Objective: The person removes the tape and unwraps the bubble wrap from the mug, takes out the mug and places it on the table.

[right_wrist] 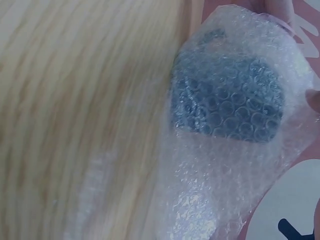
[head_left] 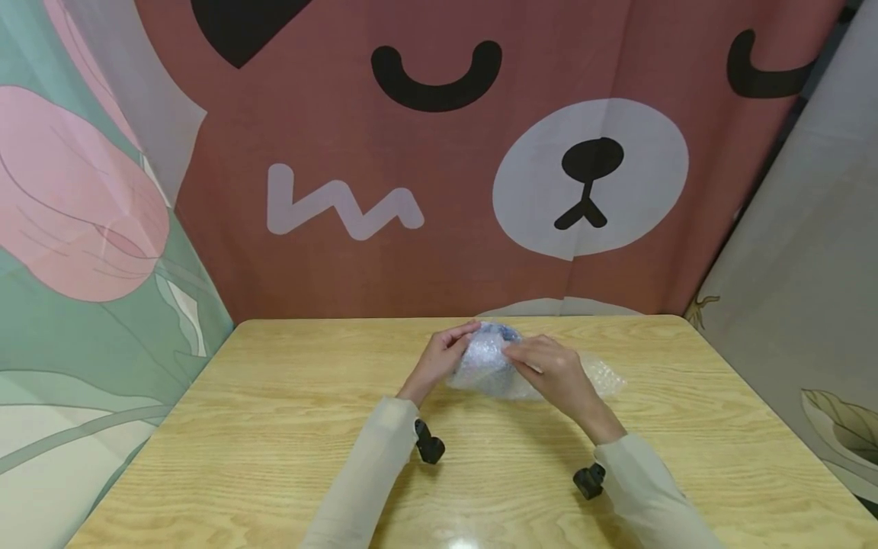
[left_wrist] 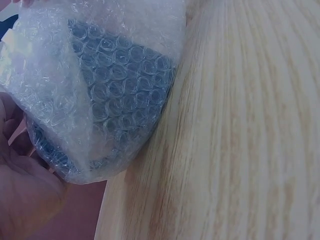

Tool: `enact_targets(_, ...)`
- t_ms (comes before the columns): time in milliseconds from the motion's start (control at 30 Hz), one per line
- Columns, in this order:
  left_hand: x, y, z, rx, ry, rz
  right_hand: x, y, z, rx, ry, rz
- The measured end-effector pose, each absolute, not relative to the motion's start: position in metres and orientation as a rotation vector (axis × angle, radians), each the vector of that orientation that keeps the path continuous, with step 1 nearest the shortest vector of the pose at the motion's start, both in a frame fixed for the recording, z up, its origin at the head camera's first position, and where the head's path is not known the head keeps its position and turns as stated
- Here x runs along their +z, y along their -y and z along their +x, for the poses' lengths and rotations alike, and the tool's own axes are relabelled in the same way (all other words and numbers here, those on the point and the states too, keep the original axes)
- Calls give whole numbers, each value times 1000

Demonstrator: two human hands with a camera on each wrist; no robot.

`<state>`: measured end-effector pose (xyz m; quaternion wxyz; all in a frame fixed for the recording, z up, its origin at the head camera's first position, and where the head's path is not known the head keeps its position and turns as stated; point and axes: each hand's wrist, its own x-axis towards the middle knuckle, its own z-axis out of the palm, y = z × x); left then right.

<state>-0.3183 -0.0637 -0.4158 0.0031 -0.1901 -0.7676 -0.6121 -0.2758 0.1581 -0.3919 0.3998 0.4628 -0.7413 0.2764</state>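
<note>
Near the far edge of the table, both hands are at a bundle of clear bubble wrap (head_left: 483, 366). Inside it sits a dark blue, block-like object (right_wrist: 227, 107), seen only through the bubbles, so its kind cannot be told. My left hand (head_left: 442, 354) holds the bundle from its left side, fingers over the top. In the left wrist view the palm lies beside the wrap. My right hand (head_left: 555, 370) pinches the wrap near the top with thumb and fingers. A loose tail of bubble wrap (head_left: 604, 376) spreads to the right under that hand.
The wood-grain table (head_left: 288, 442) ends just behind the bundle. A curtain with a printed bear face (head_left: 453, 267) hangs beyond it, with patterned cloth on both sides. Small black cameras (head_left: 430, 444) are strapped at both wrists.
</note>
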Motion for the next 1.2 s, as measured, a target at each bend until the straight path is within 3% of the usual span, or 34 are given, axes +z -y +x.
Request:
enact_targets(833, -418, 63, -319, -1920, 2387, -565, -389, -162, -275, 670, 1729, 1184)
enact_targets(1200, -407, 64, -311, -1989, 2385, -599, -355, -148, -278, 1055, 2213, 740)
